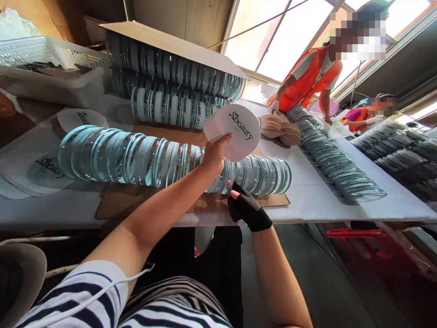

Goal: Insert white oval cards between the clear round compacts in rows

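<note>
My bare left hand [216,152] is closed around the edge of a fanned stack of round white paper cards [241,130], printed with "beauty" lettering. It holds them above a long row of clear round glass pieces [133,157], standing on edge and pressed side by side. They look like bowls or lids; I cannot tell which. My right hand [249,208], in a black fingerless glove with light dots, is closed at the front of that row, near its right part. Its thumb tip shows; what its curled fingers hold, if anything, is hidden. Brown cardboard [126,205] lies under the row.
More glass rows [174,64] stand behind, topped by a cardboard sheet [177,43]. White baskets [58,68] are at left, above loose printed cards [37,177]. Brown round pieces [282,130] and another glass row [334,159] lie right. Orange-vested co-workers [303,79] stand beyond.
</note>
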The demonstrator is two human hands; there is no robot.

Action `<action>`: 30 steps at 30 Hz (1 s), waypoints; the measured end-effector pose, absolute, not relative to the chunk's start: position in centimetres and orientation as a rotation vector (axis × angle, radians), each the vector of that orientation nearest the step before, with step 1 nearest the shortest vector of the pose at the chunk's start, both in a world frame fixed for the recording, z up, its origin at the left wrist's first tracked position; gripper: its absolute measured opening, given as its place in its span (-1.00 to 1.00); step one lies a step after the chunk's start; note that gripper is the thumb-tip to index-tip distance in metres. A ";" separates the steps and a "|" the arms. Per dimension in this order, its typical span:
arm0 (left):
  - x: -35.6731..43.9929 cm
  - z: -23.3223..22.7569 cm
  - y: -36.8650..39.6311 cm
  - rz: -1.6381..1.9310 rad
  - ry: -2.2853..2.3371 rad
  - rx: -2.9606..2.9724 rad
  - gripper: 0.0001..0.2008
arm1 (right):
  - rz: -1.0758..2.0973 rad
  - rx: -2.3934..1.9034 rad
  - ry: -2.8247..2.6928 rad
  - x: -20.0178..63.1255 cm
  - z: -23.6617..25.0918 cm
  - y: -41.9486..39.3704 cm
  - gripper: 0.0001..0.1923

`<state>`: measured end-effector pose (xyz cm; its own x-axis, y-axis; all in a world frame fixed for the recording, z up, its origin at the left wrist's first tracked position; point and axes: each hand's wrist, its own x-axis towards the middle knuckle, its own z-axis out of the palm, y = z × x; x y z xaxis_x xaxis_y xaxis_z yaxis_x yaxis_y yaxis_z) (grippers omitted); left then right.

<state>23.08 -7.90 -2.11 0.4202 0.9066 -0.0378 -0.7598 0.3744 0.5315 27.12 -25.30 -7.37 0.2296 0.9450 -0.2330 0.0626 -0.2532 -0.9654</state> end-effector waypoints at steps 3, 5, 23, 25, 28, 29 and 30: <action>23.1 -1.8 -8.0 1.109 0.380 0.507 -0.71 | 0.692 -1.867 -1.044 28.5 -5.0 -25.4 -0.40; 22.7 -1.5 -8.5 1.094 0.373 0.555 -0.71 | 0.127 -1.947 -0.984 29.9 -2.8 -24.8 -0.42; 18.3 -0.1 -6.9 1.085 0.390 0.481 -0.64 | -0.642 -2.116 -0.639 23.9 0.4 -28.2 -0.36; 18.3 0.0 -5.3 1.106 0.385 0.407 -0.59 | -0.487 -2.310 -0.802 22.1 -0.9 -31.0 -0.42; 18.3 -0.4 -4.1 1.074 0.354 0.359 -0.53 | -0.228 -2.502 -1.037 19.6 -2.9 -31.9 -0.56; 18.3 -0.6 -4.1 1.067 0.341 0.358 -0.52 | -0.187 -2.533 -1.070 19.1 -3.2 -31.4 -0.57; 18.2 -0.7 -4.1 1.066 0.331 0.363 -0.51 | -0.158 -2.543 -1.102 18.8 -3.3 -30.6 -0.57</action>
